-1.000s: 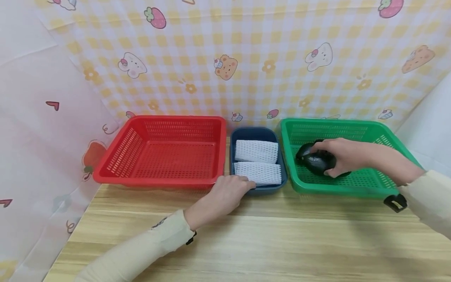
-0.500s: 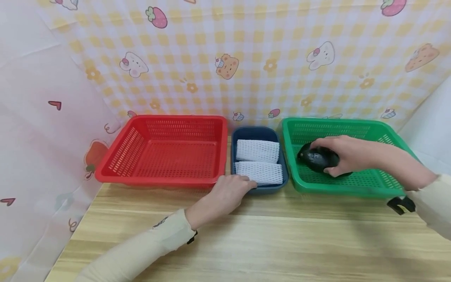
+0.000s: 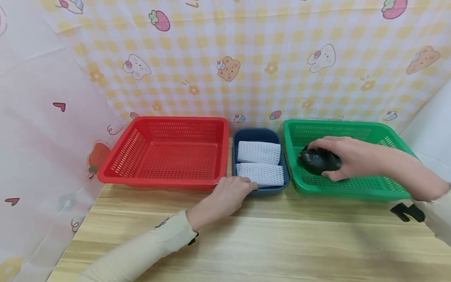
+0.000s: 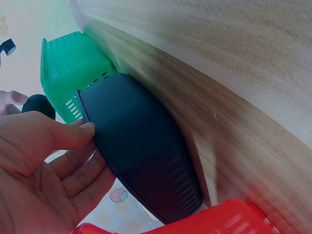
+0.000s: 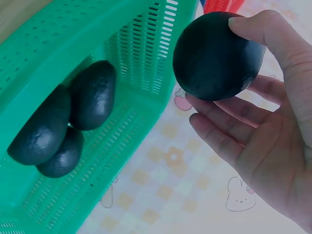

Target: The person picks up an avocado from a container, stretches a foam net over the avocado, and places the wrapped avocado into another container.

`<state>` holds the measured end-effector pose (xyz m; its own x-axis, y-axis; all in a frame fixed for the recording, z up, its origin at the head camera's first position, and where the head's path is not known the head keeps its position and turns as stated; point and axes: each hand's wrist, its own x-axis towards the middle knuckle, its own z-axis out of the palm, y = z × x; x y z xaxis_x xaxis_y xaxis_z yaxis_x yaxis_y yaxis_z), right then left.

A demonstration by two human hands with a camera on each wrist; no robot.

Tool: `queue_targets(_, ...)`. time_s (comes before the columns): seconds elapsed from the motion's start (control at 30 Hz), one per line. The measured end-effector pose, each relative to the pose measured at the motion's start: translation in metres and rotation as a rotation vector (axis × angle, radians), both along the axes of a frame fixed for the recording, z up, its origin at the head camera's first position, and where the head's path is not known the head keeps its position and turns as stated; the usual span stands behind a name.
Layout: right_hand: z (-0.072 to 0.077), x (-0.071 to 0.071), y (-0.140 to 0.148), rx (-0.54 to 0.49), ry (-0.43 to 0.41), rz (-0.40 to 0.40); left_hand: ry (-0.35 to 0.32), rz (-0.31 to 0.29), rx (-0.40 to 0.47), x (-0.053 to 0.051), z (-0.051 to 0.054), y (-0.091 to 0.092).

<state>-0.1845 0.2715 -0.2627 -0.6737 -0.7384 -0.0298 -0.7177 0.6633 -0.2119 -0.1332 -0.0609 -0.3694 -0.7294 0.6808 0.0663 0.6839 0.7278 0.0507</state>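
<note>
My right hand [image 3: 356,156] grips a dark, glossy avocado [image 3: 318,161] between thumb and fingers over the left part of the green basket [image 3: 352,192]. In the right wrist view this avocado [image 5: 217,56] is apart from several others; one avocado [image 5: 92,95] leans near two more inside the basket. My left hand [image 3: 230,196] holds the near-left rim of a small dark blue tray [image 3: 262,191]; in the left wrist view its thumb lies against the rim of the tray [image 4: 136,141]. Two white foam net sleeves [image 3: 260,174] lie flat in the tray.
A red basket [image 3: 163,182] stands left of the tray, close beside it, with nothing visible inside. All three containers sit in a row on the wooden table [image 3: 267,239], against a checked cloth [image 3: 253,43] at the back.
The right hand has raised its avocado slightly off the others, which it now mostly covers in the head view. The left hand stays on the tray rim. The head view has shifted a little.
</note>
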Motion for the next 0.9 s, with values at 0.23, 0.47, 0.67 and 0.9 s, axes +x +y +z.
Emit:
queue_targets(0.23,0.001,0.008,-0.006,-0.024,0.009,0.027,0.015,-0.003,-0.012,0.0,0.0,0.001)
queue_targets(0.47,0.002,0.018,-0.019,-0.03,0.043,0.073,0.032,-0.007,-0.006,0.0,0.0,0.001)
queue_targets(0.67,-0.004,0.028,-0.034,-0.059,0.127,0.159,0.073,-0.016,0.0,0.001,-0.001,0.001)
queue_targets(0.9,-0.015,0.039,-0.048,-0.055,0.141,0.194,0.069,-0.012,0.013,0.001,-0.002,0.001)
